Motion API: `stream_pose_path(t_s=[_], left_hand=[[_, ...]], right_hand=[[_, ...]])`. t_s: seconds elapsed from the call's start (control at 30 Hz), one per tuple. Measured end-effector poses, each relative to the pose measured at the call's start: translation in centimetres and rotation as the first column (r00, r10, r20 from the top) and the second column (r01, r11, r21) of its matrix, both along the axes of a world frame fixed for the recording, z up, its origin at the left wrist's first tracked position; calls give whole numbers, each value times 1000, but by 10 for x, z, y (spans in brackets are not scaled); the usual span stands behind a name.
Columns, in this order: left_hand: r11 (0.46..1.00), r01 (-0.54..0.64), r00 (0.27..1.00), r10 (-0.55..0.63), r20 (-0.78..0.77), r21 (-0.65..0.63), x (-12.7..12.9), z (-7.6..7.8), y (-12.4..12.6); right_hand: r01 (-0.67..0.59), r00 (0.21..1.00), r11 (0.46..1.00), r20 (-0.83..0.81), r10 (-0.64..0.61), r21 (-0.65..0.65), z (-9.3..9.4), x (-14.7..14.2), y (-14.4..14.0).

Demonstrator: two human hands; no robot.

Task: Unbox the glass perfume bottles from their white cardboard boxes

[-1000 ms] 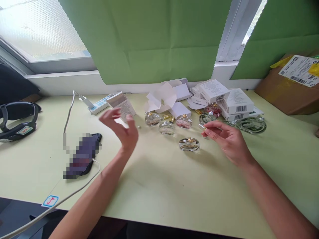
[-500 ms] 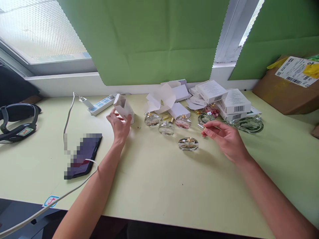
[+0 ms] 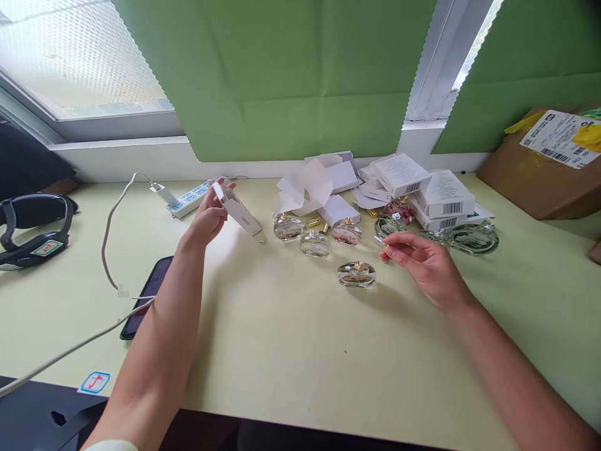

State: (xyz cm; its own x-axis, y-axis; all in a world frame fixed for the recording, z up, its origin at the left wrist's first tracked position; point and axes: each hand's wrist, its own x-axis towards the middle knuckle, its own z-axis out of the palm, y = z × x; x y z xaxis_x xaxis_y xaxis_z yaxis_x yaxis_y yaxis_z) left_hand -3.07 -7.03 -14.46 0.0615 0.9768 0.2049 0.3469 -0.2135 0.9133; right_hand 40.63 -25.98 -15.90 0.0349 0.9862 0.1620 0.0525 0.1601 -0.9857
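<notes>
Beyond my fingers [image 3: 399, 240], green sheets [image 3: 305, 75] with scalloped edges hang above a white ledge [image 3: 117, 156]; farther left of them, daylight whitens a textured windowpane [image 3: 89, 62]. Beneath them spreads my pale yellow-green tabletop [image 3: 282, 357].

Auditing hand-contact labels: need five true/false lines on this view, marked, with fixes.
1. The left hand holds a tilted white cardboard box. True.
2. The right hand pinches a small shiny cylindrical piece at its fingertips. True.
3. The clear oval glass bottle with a gold top, nearest the front edge, is in the right hand. False: that bottle is on the pale yellow-green table, apart from both hands.
4. The brown cardboard carton with a white label is at the left side of the view. False: the carton is at the right.
5. The left forearm hides part of the black rectangular phone. True.
</notes>
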Motion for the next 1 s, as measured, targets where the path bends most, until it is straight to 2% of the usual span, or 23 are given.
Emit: stream_pose_path(t_s=[0.13,0.23,0.43,0.57,0.73,0.83,0.9,0.97,1.0], left_hand=[[980,176,984,-178,-15,-88,-3,9,11],[960,245,968,-250,-19,-138,-4,11,15],[973,216,976,-214,34,-84,-6,6,12],[971,217,976,-212,52,-102,-5,3,8],[971,218,975,-213,60,-102,-7,8,3],[992,124,989,-124,84,5,-10,21,2],[990,-15,993,-2,117,143,-7,35,2],[929,-192,975,143,170,316,4,51,0],[864,-282,955,213,204,417,13,60,-2]], right_hand=[[2,1000,1000,-5,-2,-11,-1,0,0],[0,1000,1000,-12,0,-21,-1,1,0],[0,999,1000,-35,-1,-18,-2,3,1],[30,1000,998,3,-30,-55,-4,3,2],[50,998,995,-26,-52,-84,-8,5,4],[72,996,992,-40,-77,-105,-10,6,5],[89,995,989,-30,-93,-115,-10,7,5],[94,995,989,-26,-97,-115,-10,8,6],[94,995,989,-27,-98,-115,-10,8,6]])
